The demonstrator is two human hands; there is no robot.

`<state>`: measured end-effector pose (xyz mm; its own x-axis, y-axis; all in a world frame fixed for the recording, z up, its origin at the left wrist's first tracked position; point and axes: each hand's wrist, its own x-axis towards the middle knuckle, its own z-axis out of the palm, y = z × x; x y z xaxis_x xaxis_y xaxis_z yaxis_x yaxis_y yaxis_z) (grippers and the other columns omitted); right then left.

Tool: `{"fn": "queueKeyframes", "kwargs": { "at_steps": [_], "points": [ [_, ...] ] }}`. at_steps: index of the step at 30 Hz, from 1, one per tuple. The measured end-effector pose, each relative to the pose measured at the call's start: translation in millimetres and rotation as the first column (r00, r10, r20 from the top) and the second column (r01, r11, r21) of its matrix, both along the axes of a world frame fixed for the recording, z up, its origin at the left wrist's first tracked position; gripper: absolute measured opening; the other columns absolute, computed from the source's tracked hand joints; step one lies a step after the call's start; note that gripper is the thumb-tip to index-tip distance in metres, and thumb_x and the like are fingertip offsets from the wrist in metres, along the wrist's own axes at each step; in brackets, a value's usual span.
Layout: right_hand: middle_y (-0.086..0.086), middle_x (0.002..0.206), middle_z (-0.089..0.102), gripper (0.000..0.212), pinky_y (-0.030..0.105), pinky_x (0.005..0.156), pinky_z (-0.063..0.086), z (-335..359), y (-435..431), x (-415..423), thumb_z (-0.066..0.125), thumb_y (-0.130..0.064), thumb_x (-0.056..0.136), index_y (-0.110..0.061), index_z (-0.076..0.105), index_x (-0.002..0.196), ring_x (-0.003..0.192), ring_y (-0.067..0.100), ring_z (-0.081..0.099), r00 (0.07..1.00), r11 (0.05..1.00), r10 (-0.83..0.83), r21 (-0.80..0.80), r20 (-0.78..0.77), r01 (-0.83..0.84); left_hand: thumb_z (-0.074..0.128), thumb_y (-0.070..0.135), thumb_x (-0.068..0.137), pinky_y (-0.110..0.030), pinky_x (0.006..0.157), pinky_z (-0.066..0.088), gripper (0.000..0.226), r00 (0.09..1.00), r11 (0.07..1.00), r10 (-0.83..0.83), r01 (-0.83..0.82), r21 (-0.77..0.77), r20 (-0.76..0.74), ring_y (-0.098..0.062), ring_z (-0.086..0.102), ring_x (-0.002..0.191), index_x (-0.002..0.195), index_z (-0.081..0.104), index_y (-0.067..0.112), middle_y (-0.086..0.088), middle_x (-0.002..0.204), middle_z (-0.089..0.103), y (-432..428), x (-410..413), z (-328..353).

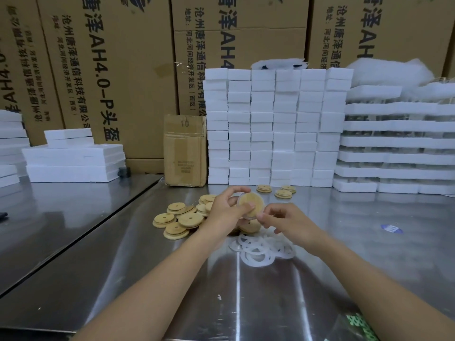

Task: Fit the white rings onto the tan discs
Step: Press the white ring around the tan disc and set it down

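Just above the pile of white rings, the left hand grips 1 tan disc, its flat face tilted toward the camera. The right hand pinches the disc's lower-right rim.

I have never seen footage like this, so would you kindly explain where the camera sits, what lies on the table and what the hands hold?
There is no machine here: a person works bare-handed, and the single picture comes from a camera worn on their head, looking down. The left hand grips a tan disc, and the right hand pinches its lower edge; a whitish ring seems to sit around its rim. On the steel table lie a pile of tan discs and, nearer the person, loose white rings. White foam blocks and cardboard boxes stand behind.
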<state>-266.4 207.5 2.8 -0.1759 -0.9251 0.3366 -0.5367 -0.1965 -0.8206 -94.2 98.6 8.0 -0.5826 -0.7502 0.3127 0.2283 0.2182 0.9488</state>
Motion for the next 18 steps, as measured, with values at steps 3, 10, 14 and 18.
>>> {"fn": "queueKeyframes", "kwargs": {
  "at_steps": [3,10,14,18],
  "points": [
    [0.002,0.089,0.077,0.025,0.020,0.070,0.052,1.6,0.6,-4.1,0.072,-0.036,0.098,-0.012,0.072,0.093,0.081,0.014,0.073,0.998,0.995,-0.064,-0.071,0.015,0.065,0.082,0.010,0.093,-0.037,0.076,0.061,0.034,0.999,0.999,0.021,-0.020,-0.027,0.036,-0.025,0.079,0.091,0.117,0.062,0.025,-0.004,0.103,0.083,-1.4,0.1,-0.2],
    [-0.016,0.082,0.075,0.009,0.010,0.067,0.050,-3.6,-5.6,-8.9,0.073,-0.026,0.098,-0.028,0.074,0.089,0.073,0.001,0.071,0.954,0.952,-0.237,-0.240,-0.185,0.190,0.084,0.022,0.092,-0.037,0.098,0.061,0.042,0.977,0.918,0.147,-0.077,-0.389,0.155,-0.010,0.070,0.116,0.121,0.072,0.050,0.012,0.119,0.077,-2.1,-4.8,-14.9],
    [-0.019,0.078,0.074,0.014,0.017,0.070,0.055,-2.7,-5.4,-9.1,0.074,-0.023,0.097,-0.033,0.073,0.087,0.076,0.002,0.070,0.922,0.946,-0.268,-0.259,-0.279,0.196,0.077,0.025,0.099,-0.043,0.105,0.057,0.028,0.973,0.874,0.189,-0.103,-0.474,0.136,-0.004,0.068,0.120,0.125,0.079,0.035,0.020,0.119,0.077,0.7,-9.3,-20.4],
    [-0.011,0.086,0.074,0.011,0.026,0.074,0.059,1.3,-5.5,-9.2,0.081,-0.023,0.090,-0.030,0.074,0.093,0.076,0.013,0.071,0.969,0.953,-0.218,-0.241,-0.114,0.186,0.077,0.014,0.098,-0.037,0.101,0.058,0.025,0.981,0.927,0.183,-0.152,-0.342,0.059,-0.002,0.072,0.110,0.116,0.081,0.031,0.018,0.111,0.079,2.9,-9.7,-15.9]
  ]
}}
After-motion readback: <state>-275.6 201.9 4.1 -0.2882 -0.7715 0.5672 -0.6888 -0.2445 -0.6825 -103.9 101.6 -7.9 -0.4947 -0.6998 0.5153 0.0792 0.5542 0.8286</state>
